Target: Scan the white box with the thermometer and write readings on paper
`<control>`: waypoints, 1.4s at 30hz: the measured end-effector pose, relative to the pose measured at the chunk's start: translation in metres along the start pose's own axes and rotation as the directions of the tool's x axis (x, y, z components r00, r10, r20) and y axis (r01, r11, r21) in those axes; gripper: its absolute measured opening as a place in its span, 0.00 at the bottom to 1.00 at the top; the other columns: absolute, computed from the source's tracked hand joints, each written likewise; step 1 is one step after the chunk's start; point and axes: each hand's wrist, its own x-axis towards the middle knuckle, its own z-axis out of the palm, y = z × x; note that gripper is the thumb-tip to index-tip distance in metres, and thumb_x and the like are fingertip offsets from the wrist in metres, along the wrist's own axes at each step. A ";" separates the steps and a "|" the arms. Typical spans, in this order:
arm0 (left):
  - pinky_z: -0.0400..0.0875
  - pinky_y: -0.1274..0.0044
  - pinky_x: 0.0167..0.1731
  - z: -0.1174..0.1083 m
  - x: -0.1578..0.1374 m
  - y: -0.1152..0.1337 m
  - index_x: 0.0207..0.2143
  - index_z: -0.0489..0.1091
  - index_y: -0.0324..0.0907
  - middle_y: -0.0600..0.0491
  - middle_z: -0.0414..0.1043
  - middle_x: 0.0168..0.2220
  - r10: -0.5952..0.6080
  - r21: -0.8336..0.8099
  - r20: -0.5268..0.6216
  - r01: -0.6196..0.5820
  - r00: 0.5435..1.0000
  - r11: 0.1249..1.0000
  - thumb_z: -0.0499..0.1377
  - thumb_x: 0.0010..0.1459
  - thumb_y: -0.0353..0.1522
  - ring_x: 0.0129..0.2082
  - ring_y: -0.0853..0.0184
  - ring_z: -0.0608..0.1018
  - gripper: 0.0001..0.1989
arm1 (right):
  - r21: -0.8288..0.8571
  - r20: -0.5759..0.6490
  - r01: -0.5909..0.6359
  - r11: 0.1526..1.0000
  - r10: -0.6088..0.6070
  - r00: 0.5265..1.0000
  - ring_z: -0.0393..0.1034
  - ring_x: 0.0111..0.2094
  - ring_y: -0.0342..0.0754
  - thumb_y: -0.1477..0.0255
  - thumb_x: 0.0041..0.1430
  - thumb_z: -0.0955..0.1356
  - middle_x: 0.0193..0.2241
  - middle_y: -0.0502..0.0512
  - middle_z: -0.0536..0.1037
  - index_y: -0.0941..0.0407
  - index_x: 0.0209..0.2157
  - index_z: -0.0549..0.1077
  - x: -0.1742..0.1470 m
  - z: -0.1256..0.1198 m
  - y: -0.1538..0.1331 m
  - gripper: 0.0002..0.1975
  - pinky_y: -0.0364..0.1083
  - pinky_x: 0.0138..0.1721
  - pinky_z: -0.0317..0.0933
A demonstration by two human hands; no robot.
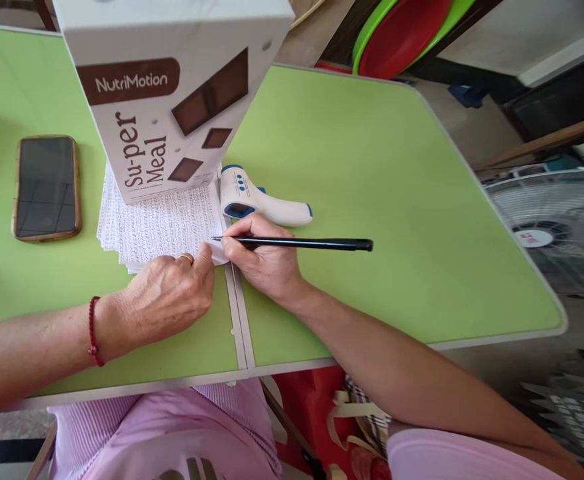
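Observation:
A black pen (312, 243) lies across my right hand (269, 263), pinched near its point between thumb and fingers. The tip is at the right edge of a stack of handwritten sheets of paper (167, 230). My left hand (169, 297), with a ring and a red cord bracelet, is curled on the lower right part of the sheets, its index fingertip close to the pen tip. Its other fingertips are tucked out of sight. A tall white "NutriMotion" box (162, 140) stands on the sheets, hiding their upper part. Just above my right hand rests a white and blue infrared thermometer (267, 200).
A smartphone (47, 187) in a brown-edged case lies left of the sheets. The green table (397, 200) has a seam near my right hand. Beyond its right edge stands a fan (552, 227). Green and red basins (405, 40) are at the upper right.

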 end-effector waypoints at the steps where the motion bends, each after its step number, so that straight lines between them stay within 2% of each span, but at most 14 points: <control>1: 0.69 0.75 0.15 0.000 0.000 0.000 0.38 0.81 0.32 0.37 0.83 0.46 -0.001 0.003 0.001 0.001 1.000 1.000 0.51 0.58 0.15 0.19 0.66 0.72 0.19 | -0.005 0.004 -0.004 1.000 0.004 1.000 0.66 0.25 0.44 0.70 0.61 0.71 0.24 0.46 0.77 0.50 0.29 0.72 0.000 0.000 0.000 0.06 0.46 0.29 0.67; 9: 0.66 0.75 0.15 -0.001 -0.001 0.000 0.37 0.79 0.32 0.40 0.81 0.42 -0.014 0.001 0.002 0.014 1.000 1.000 0.52 0.58 0.15 0.18 0.68 0.70 0.17 | 0.013 0.023 0.022 1.000 -0.022 0.999 0.65 0.24 0.44 0.70 0.61 0.71 0.24 0.46 0.77 0.50 0.29 0.71 0.000 0.000 0.001 0.07 0.46 0.28 0.66; 20: 0.67 0.75 0.16 -0.002 0.000 -0.002 0.38 0.79 0.32 0.40 0.80 0.42 0.002 -0.019 0.057 -0.001 0.998 1.000 0.52 0.59 0.15 0.20 0.67 0.72 0.16 | 0.003 0.001 0.016 1.000 -0.016 1.000 0.65 0.24 0.44 0.71 0.60 0.70 0.23 0.46 0.77 0.50 0.28 0.71 0.000 0.000 0.001 0.06 0.46 0.29 0.66; 30: 0.67 0.75 0.15 0.002 -0.001 0.000 0.39 0.80 0.32 0.39 0.82 0.44 0.006 -0.010 0.017 -0.006 1.000 1.000 0.52 0.59 0.15 0.20 0.67 0.72 0.17 | -0.027 -0.012 0.003 1.000 -0.003 1.000 0.65 0.25 0.44 0.68 0.61 0.71 0.24 0.46 0.76 0.50 0.28 0.71 -0.001 -0.001 0.002 0.08 0.46 0.30 0.67; 42: 0.69 0.75 0.15 0.000 -0.001 -0.001 0.40 0.81 0.32 0.38 0.83 0.45 0.006 -0.013 0.032 -0.006 0.999 1.000 0.51 0.59 0.15 0.19 0.67 0.72 0.19 | 0.005 -0.012 0.072 0.997 -0.072 0.997 0.65 0.24 0.44 0.74 0.59 0.70 0.24 0.45 0.75 0.50 0.28 0.70 -0.001 -0.001 0.002 0.08 0.46 0.30 0.65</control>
